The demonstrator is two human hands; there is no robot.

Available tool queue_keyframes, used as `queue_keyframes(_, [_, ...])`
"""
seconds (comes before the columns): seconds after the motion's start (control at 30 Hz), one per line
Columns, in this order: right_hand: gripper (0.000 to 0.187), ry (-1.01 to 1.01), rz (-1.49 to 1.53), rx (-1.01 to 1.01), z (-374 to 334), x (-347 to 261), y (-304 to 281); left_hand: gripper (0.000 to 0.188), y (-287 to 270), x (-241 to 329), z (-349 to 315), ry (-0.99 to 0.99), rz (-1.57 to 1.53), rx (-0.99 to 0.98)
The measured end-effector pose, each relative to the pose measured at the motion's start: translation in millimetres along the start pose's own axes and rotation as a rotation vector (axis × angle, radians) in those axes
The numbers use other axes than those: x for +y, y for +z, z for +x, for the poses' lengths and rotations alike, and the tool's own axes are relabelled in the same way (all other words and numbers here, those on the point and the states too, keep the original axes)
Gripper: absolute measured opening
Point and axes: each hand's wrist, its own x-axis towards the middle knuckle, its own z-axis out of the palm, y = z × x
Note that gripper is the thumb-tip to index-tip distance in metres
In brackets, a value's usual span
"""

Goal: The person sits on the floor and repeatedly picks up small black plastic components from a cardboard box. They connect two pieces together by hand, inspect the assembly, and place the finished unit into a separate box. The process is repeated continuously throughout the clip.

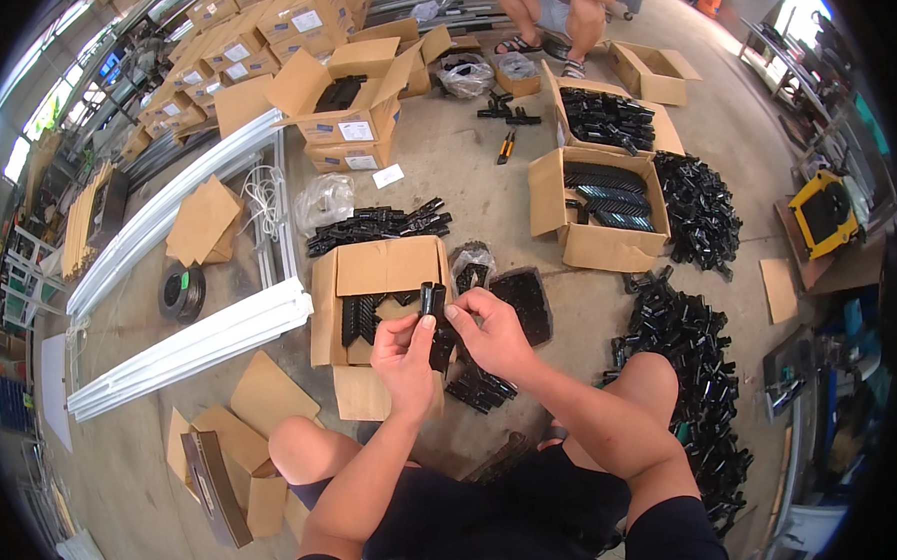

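Note:
My left hand (pixel 405 363) grips a short, glossy black tubular part (pixel 432 299), held upright between thumb and fingers. Close against its right side is my right hand (pixel 491 332), thumb and fingers pinched together; whatever they hold is hidden. Below both hands stands an open cardboard box (pixel 389 262) with rows of black parts (pixel 359 319) inside. Just beyond my right hand lie a clear plastic bag of small black pieces (pixel 472 268) and a shallow black tray (pixel 528 301). A small heap of black parts (pixel 481 389) rests on the floor beneath my right wrist.
Large piles of black parts (pixel 675 360) spread along my right. Two open boxes of parts, one nearer (pixel 610 249), stand ahead right. White metal profiles (pixel 195 349) lie at left, near stacked cartons (pixel 305 14). An orange-handled tool (pixel 506 145) lies ahead; another person (pixel 555 14) crouches beyond.

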Motion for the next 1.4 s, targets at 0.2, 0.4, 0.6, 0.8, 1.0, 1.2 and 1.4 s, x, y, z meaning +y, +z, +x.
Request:
queue_keyframes(0.2, [0.02,0.036,0.117,-0.079,6.7,7.3,-3.8,0.01,-0.4,-0.2,1.5,0.016,-0.021,0.011])
queue_keyframes(0.4, [0.019,0.232,0.182,-0.135,5.4,-0.7,-4.7,0.01,-3.4,-2.2,0.4,-0.006,-0.028,-0.002])
queue_keyframes(0.6, [0.02,0.231,0.189,-0.15,2.8,-2.7,-5.4,0.009,-5.1,-6.0,0.1,0.008,0.002,-0.014])
queue_keyframes(0.8, [0.023,0.227,0.186,-0.167,2.4,1.1,-4.8,0.009,-5.2,-5.9,-0.5,-0.012,-0.024,-0.014])
queue_keyframes(1.0, [0.022,0.29,0.131,-0.183,3.5,3.2,-4.8,0.01,-4.8,-6.0,0.0,-0.021,-0.029,-0.02])
queue_keyframes(1.2, [0.017,0.333,0.196,-0.162,3.4,3.1,-2.5,0.009,-2.3,-2.2,-0.2,-0.011,-0.01,-0.011])
queue_keyframes(1.4, [0.017,0.323,0.287,-0.158,4.3,5.9,-2.0,0.009,-2.0,-0.5,-2.1,-0.012,-0.006,-0.011])
